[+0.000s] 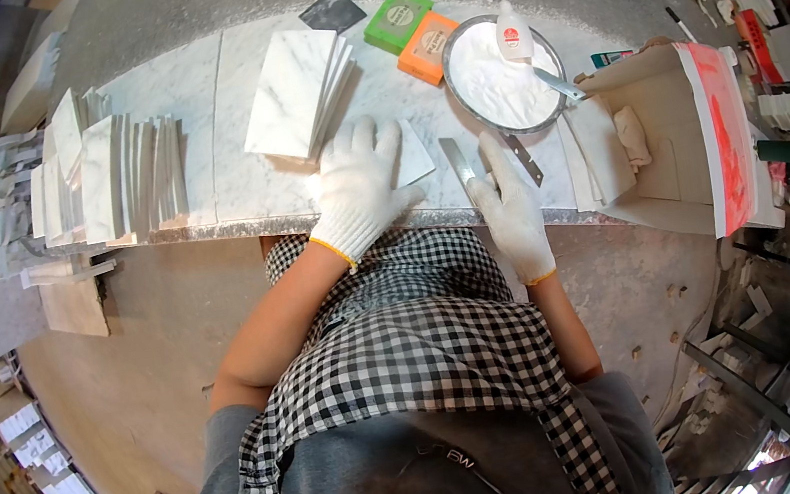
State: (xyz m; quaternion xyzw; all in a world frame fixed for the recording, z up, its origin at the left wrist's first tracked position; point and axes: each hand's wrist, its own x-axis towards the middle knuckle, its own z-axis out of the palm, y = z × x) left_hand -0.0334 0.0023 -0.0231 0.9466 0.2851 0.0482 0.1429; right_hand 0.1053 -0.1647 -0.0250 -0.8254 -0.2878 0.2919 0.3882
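Observation:
My left hand (358, 186), in a white knit glove with a yellow cuff edge, lies with its fingers spread over a white marble tile (415, 155). Much of that tile is hidden under the glove. Just beyond the fingertips leans a stack of white marble tiles (294, 89). My right hand (514, 220), gloved the same way, reaches over the bench's front edge with fingers stretched out. Beside its thumb is a flat metal blade (455, 158); whether they touch I cannot tell. A dark riveted handle (523, 161) lies right of its fingers.
A round bowl of white powder (483, 83) holds a white squeeze bottle (514, 36) and a metal tool (556, 83). Green (398, 20) and orange (428, 47) boxes sit left of it. An open cardboard box (663, 143) stands right; upright tile rows (107, 176) stand left.

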